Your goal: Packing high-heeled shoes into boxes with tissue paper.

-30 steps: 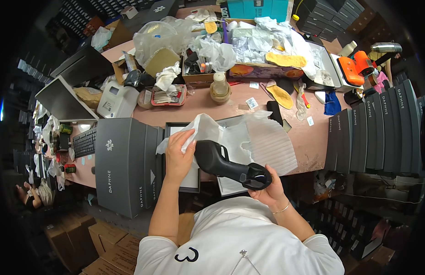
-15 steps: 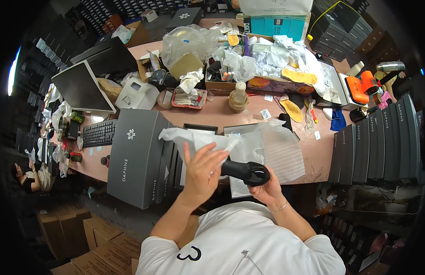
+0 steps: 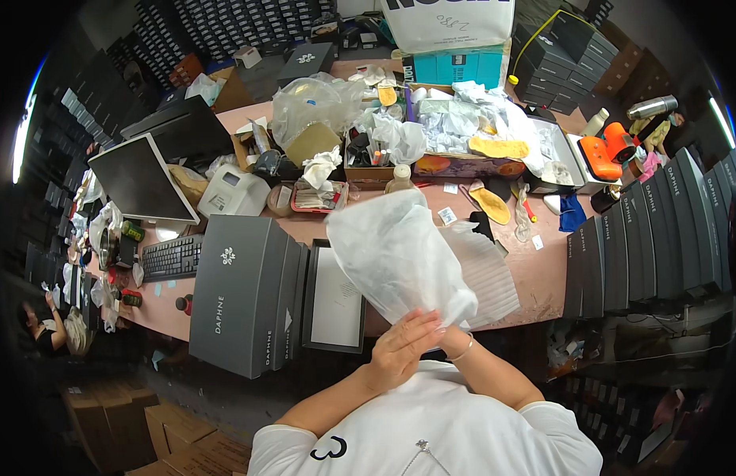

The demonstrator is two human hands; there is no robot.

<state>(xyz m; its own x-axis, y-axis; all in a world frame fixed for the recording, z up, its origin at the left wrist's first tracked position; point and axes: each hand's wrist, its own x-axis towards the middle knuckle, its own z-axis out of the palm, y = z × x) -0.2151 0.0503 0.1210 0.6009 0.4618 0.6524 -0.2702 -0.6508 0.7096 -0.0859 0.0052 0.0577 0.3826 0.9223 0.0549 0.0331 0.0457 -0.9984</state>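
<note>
A translucent white bag (image 3: 392, 246) stands puffed out in front of me above the table. At its lower end my left hand (image 3: 406, 343) is closed on the plastic, fingers pressed together. Behind it, only the wrist and edge of my right hand (image 3: 453, 339) show; its fingers are hidden by the bag and my left hand. No black shoe can be made out through the plastic. Beside the bag lies an open dark grey shoe box (image 3: 306, 317) with white paper (image 3: 336, 305) inside. Ribbed white packing sheet (image 3: 491, 293) lies on the right.
Dark grey shoe boxes (image 3: 233, 293) stand upright at the left, and a longer row of shoe boxes (image 3: 645, 230) lines the right. Behind are a keyboard (image 3: 172, 258), a monitor (image 3: 143, 178), a white label printer (image 3: 234, 193), yellow insoles (image 3: 490, 205) and a carton of crumpled paper (image 3: 463, 164).
The bag has swung up and right over where the black shoe was, and the shoe is now out of sight. My left hand has moved right and down, against my right hand.
</note>
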